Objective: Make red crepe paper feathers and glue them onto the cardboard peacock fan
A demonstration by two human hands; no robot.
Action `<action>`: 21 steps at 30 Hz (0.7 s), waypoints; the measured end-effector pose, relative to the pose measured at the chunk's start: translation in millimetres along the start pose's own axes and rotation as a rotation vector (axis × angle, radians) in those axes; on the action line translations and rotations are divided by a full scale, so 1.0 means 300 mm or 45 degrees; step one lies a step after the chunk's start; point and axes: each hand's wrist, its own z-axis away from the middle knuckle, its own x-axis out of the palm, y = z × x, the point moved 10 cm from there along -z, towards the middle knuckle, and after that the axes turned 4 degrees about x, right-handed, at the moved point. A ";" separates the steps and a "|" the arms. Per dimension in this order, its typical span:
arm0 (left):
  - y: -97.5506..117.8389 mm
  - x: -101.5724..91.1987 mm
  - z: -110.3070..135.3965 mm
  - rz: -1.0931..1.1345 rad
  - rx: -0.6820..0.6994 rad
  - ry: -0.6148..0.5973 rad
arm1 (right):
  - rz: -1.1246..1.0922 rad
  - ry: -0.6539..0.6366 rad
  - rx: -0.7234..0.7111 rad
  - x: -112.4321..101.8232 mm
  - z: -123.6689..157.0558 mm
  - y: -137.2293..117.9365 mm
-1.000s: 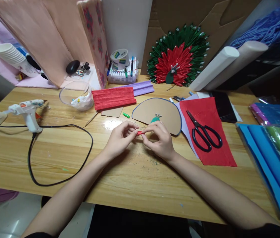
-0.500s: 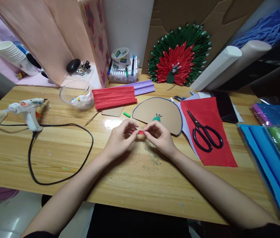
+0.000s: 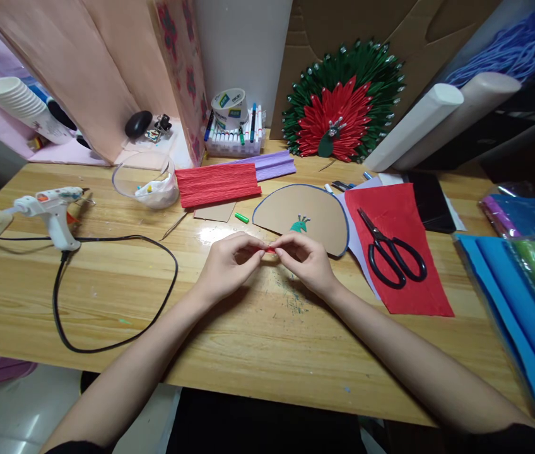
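A small strip of red crepe paper (image 3: 271, 250) is pinched between the fingertips of my left hand (image 3: 230, 265) and my right hand (image 3: 306, 261). Both hands are closed on it, and most of the strip is hidden by the fingers. Just beyond them lies a cardboard piece (image 3: 315, 205) with a rounded top, edged in blue. On it rests a green bird cutout (image 3: 298, 225) with a silvery crest, partly behind my right hand. Black-handled scissors (image 3: 389, 255) lie on a red sheet (image 3: 419, 252) to the right. A green cap (image 3: 241, 217) sits beyond my left hand.
A glue gun (image 3: 54, 211) stands at the left, its black cable (image 3: 117, 350) looping over the table. Folded red crepe paper (image 3: 220, 185), a clear bowl (image 3: 147, 180) and a marker box (image 3: 234, 145) are farther back. A red-and-green paper peacock (image 3: 343, 104) leans against cardboard.
My fingertips have drawn closer together on the red strip, so less of it shows. My right hand has shifted slightly, uncovering more of the green bird cutout.
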 end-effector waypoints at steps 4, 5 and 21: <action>-0.015 0.001 0.005 0.014 -0.021 0.023 | 0.005 0.021 0.024 -0.003 0.003 0.009; -0.018 0.001 0.007 0.015 -0.025 0.030 | 0.008 0.028 0.025 -0.004 0.003 0.010; 0.037 0.012 0.002 -0.241 0.122 0.010 | 0.264 0.064 -0.132 0.001 0.013 -0.038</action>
